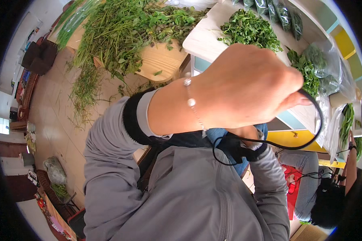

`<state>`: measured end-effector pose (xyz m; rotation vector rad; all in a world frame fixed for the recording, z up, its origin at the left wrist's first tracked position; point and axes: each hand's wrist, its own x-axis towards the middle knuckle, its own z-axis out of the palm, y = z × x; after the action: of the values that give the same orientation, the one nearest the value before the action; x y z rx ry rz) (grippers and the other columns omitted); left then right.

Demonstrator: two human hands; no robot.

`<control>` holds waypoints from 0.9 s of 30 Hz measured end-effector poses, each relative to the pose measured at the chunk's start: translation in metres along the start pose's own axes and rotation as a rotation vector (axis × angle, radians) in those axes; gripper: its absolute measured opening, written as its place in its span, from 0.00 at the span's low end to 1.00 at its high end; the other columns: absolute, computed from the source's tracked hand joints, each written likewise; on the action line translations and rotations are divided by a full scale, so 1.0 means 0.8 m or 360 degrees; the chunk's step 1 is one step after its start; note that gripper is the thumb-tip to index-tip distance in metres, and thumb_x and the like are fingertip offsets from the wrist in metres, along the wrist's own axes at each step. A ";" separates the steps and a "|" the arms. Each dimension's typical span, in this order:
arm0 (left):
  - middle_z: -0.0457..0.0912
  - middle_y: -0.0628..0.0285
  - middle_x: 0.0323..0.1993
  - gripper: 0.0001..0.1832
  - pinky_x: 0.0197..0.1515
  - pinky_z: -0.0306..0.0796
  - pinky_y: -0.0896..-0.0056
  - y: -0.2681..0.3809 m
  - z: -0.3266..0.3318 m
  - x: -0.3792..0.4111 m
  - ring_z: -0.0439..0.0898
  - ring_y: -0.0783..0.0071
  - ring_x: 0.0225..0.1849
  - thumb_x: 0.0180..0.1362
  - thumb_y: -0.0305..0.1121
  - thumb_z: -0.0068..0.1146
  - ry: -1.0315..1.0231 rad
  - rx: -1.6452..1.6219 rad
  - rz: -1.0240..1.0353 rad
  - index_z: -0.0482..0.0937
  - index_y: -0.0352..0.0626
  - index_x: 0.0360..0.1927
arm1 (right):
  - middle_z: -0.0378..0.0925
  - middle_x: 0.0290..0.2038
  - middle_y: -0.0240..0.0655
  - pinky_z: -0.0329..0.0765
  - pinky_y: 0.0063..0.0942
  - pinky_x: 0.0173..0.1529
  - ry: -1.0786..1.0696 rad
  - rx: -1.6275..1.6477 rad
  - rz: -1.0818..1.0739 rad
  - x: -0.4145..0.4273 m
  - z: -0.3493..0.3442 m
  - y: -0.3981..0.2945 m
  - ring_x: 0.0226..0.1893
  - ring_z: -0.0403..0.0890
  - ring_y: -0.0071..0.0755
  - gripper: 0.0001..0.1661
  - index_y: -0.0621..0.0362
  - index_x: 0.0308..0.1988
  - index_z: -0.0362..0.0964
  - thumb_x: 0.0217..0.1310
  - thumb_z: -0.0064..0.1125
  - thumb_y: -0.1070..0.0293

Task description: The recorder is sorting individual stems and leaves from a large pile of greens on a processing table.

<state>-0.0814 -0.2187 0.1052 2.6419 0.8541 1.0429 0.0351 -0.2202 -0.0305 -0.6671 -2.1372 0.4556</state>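
My left hand (244, 84), raised close to the camera, is closed with the thumb against the fingers and grips a black cable (315, 132). A thin bracelet with beads (191, 102) circles its wrist, above a black band (132, 117) on the grey sleeve. The cable loops right and down towards the black wristband (256, 153) on my right wrist. Lower down, near my lap, my right hand (246, 132) is mostly hidden behind my left hand and wrist; its fingers cannot be seen. Beyond my left hand lies a pile of leafy greens (250, 30) on a white table (199, 39).
Stemmed greens (117, 39) heap over a wooden table (160, 61), with scraps (86, 90) on the floor. Bagged greens (282, 15) line the white table's back. More greens (304, 70) lie beside clear plastic bags (328, 66). At right, another person's hand (352, 141) is near green bundles (347, 119).
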 end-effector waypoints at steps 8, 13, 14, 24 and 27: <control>0.68 0.55 0.51 0.32 0.53 0.62 0.67 -0.042 -0.049 -0.049 0.68 0.63 0.54 0.42 0.27 0.62 0.0271 0.0023 0.0027 0.64 0.38 0.54 | 0.71 0.24 0.36 0.70 0.26 0.36 0.0172 0.0700 0.0933 0.049 -0.063 0.041 0.24 0.72 0.30 0.19 0.63 0.34 0.64 0.65 0.34 0.58; 0.77 0.57 0.35 0.12 0.41 0.69 0.69 -0.051 -0.057 -0.161 0.76 0.64 0.39 0.50 0.29 0.56 -0.0177 -0.0202 -0.0839 0.74 0.36 0.38 | 0.69 0.23 0.36 0.70 0.26 0.34 0.0488 0.1279 0.0905 0.027 -0.136 0.039 0.24 0.71 0.28 0.20 0.60 0.33 0.62 0.66 0.32 0.55; 0.77 0.57 0.31 0.09 0.38 0.69 0.70 -0.052 -0.058 -0.179 0.77 0.63 0.35 0.51 0.29 0.55 -0.0315 -0.0180 -0.0937 0.75 0.36 0.34 | 0.68 0.23 0.36 0.69 0.26 0.34 0.0511 0.1302 0.0886 0.019 -0.155 0.039 0.25 0.70 0.28 0.19 0.59 0.33 0.61 0.66 0.33 0.55; 0.76 0.49 0.32 0.24 0.40 0.69 0.60 -0.068 0.037 -0.237 0.75 0.51 0.36 0.51 0.47 0.54 -0.0876 0.0148 -0.1205 0.74 0.32 0.36 | 0.64 0.24 0.36 0.65 0.28 0.36 0.0462 0.1236 0.0826 -0.058 -0.214 0.028 0.24 0.64 0.29 0.20 0.58 0.34 0.58 0.65 0.33 0.51; 0.74 0.38 0.37 0.37 0.45 0.68 0.59 -0.085 0.102 -0.243 0.75 0.49 0.40 0.47 0.59 0.53 -0.1441 0.0088 -0.1608 0.72 0.24 0.37 | 0.63 0.24 0.38 0.65 0.29 0.35 0.0497 0.1155 0.0794 -0.057 -0.204 0.022 0.23 0.65 0.30 0.20 0.58 0.33 0.57 0.65 0.34 0.50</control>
<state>-0.1718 -0.2699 -0.0905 1.8456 1.5961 -0.3851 0.1947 -0.2195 0.0287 -0.7668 -1.3501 1.2302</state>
